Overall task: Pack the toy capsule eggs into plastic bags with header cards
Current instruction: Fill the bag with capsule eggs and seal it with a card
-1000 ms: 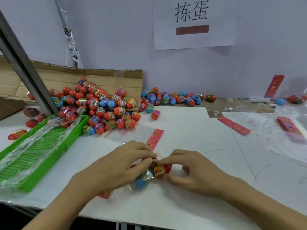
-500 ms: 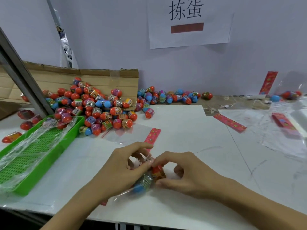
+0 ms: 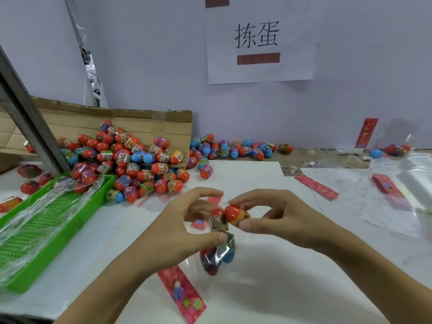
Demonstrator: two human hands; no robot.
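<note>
My left hand (image 3: 177,232) pinches the mouth of a clear plastic bag (image 3: 218,251) lifted off the table, with a red and a blue capsule egg hanging in its bottom and another egg at the opening. My right hand (image 3: 278,218) holds a red-and-orange capsule egg (image 3: 236,215) between thumb and fingers right at the bag's mouth. The bag's red header card (image 3: 182,295) trails down toward the table's front edge. A big pile of capsule eggs (image 3: 131,160) lies at the left against a cardboard flap.
A green slotted tray (image 3: 46,232) lined with plastic sits at the left. More eggs (image 3: 233,148) line the back wall. Loose header cards (image 3: 315,186) and clear bags (image 3: 397,195) lie at the right. A grey metal post (image 3: 28,122) slants at the far left.
Both hands rose from the table with the bag. The right hand now holds a red egg at the bag's opening; the camera tilted up.
</note>
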